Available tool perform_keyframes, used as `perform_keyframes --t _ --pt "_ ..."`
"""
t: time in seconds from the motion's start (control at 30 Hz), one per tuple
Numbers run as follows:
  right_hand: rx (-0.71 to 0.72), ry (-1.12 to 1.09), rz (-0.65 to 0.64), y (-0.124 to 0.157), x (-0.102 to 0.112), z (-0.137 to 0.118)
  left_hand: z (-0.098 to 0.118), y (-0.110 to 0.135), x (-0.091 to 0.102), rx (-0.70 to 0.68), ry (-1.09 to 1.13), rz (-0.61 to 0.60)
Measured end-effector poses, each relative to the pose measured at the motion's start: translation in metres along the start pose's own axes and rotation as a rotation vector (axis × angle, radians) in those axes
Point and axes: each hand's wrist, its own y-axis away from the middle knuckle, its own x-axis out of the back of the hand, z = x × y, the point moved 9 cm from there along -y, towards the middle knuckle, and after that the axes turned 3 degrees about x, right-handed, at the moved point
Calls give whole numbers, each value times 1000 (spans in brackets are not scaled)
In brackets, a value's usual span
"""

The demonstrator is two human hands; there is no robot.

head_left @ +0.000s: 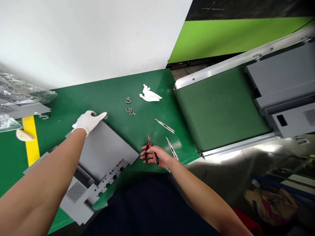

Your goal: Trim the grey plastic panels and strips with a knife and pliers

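A large grey moulded plastic panel (105,147) lies slanted on the green table, with a perforated patch and a row of round holes near its lower edge. My left hand (87,122), in a white glove, grips its far corner; the thumb points right, beside a small grey bit at the edge, and the other fingers are partly hidden. Bare, my right hand (157,155) holds a pair of side cutters (148,147) by the black handles, jaws pointing away from me, just right of the panel.
Two utility knives (164,126) lie right of the cutters. Farther back are a crumpled white glove (150,95) and several grey U-shaped pieces (130,111). Clear plastic bags (19,88) cover another panel at left. A green conveyor belt (221,108) at right carries grey panels (285,72).
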Motion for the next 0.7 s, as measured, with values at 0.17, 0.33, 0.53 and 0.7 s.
perform_keyframes --t 0.17,0.33,0.53,0.7 --pt "31 -319 -284 21 -26 -21 27 32 -14 -16 8 -26" --pt "39 -401 -366 36 -33 -24 41 58 -39 -43 -44 -57" --pt "63 -403 -424 46 -31 -15 38 72 -54 -46 -66 -94" --pt "29 -270 -377 45 -23 0 34 77 -54 -20 -76 -112"
